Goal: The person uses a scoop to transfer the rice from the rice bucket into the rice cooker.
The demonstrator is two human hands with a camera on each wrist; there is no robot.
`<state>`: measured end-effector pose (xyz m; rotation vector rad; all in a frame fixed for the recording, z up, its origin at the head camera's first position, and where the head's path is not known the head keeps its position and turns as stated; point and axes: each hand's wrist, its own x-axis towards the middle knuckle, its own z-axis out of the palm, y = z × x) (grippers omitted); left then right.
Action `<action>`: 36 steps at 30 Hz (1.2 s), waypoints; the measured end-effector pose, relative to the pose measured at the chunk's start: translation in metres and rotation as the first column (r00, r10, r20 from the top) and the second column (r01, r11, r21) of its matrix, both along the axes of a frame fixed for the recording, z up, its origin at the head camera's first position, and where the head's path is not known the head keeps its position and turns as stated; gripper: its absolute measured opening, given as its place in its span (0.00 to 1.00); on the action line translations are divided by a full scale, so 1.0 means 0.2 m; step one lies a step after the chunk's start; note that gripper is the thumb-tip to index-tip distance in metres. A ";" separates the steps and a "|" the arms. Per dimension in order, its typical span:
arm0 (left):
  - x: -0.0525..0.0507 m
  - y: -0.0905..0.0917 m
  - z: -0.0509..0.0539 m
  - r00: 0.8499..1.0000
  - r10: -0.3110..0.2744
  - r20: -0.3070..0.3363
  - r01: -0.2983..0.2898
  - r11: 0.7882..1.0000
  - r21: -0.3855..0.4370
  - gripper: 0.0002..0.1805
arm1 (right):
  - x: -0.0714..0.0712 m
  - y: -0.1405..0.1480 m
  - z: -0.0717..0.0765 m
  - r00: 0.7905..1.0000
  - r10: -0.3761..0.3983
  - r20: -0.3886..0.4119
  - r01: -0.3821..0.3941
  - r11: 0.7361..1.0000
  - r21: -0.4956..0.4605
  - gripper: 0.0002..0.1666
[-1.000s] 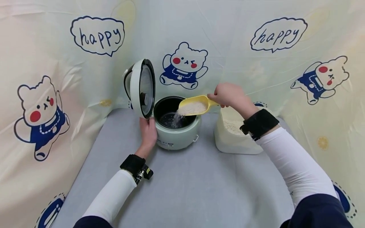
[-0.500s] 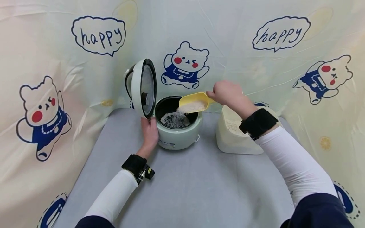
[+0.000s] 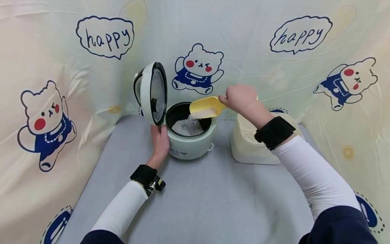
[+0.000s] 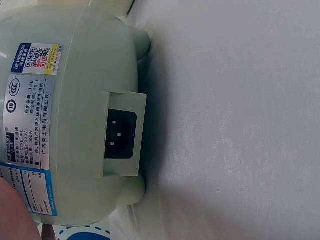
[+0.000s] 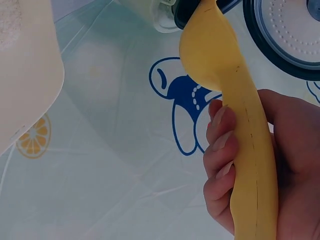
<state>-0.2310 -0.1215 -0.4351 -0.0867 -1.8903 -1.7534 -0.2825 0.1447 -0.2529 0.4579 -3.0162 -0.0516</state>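
Observation:
In the head view, my right hand (image 3: 242, 99) grips the handle of a yellow scoop (image 3: 207, 105); its fingers curl round the handle (image 5: 252, 165) in the right wrist view. The scoop tilts over the black inner pot of a pale green rice cooker (image 3: 190, 147), and rice streams off its lip. A heap of rice (image 3: 187, 127) lies in the pot. The cooker's lid (image 3: 152, 93) stands upright. My left hand (image 3: 159, 142) rests against the cooker's left side below the lid, its fingertips partly hidden. The left wrist view shows the cooker's labels and power socket (image 4: 121, 134).
A cream bin (image 3: 243, 152) holding rice (image 3: 249, 135) stands right of the cooker, partly behind my right forearm. A grey cloth (image 3: 201, 196) covers the table. Behind it hangs a printed curtain (image 3: 250, 40).
The scoop has tipped further and holds less rice. The rice in the pot has grown from a few grains to a heap. My left hand stays at the cooker.

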 end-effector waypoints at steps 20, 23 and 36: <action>-0.12 -0.04 -0.16 1.000 -0.005 -0.018 0.005 1.000 0.014 0.30 | 0.03 -0.03 -0.04 0.970 0.153 -0.189 -0.147 0.988 0.049 0.34; -0.13 -0.04 -0.18 1.000 -0.002 -0.016 0.002 1.000 -0.005 0.31 | 0.03 -0.03 -0.05 0.965 0.166 -0.205 -0.157 0.986 0.056 0.34; -0.04 -0.01 -0.05 0.999 0.000 -0.034 0.000 1.000 0.000 0.31 | 0.02 0.02 -0.11 0.980 0.146 -0.133 -0.153 0.987 -0.050 0.33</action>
